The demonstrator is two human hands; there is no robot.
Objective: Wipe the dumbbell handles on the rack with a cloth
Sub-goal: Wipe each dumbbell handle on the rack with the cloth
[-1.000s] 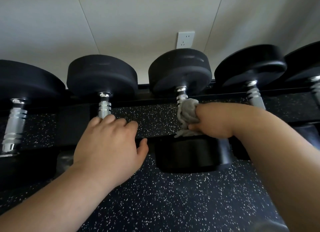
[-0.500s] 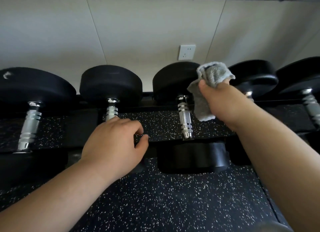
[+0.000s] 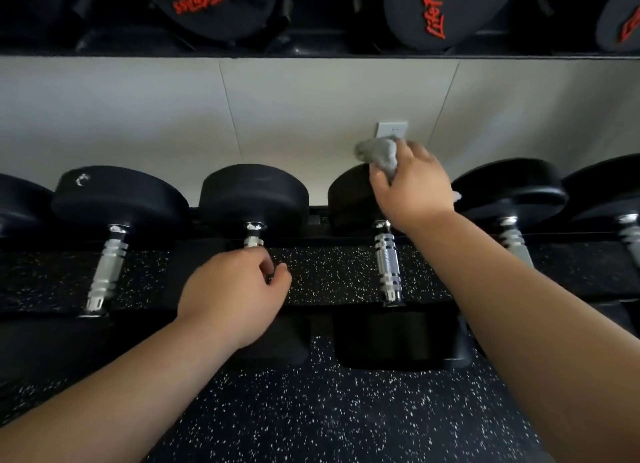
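Right hand (image 3: 412, 189) clutches a bunched grey cloth (image 3: 379, 156) upper right of centre, above a black dumbbell head (image 3: 349, 199); its steel handle (image 3: 388, 265) lies bare below. Left hand (image 3: 235, 289), centre, curls round the neighbouring handle (image 3: 254, 240) on the rack (image 3: 311, 312)

Six dumbbells (image 3: 117, 199) sit in the lower row, the leftmost showing only the edge of one black head. Five chrome handles (image 3: 388, 261) are visible among them, one mostly covered by a hand. On the upper shelf (image 3: 311, 54), three dumbbell heads with red lettering (image 3: 214, 2) can be counted. The darker shapes beside them are too dim to count. There is one grey cloth (image 3: 379, 156) and one wall socket (image 3: 391, 130). Two hands are in view, the left hand (image 3: 235, 289) and the right hand (image 3: 412, 189).
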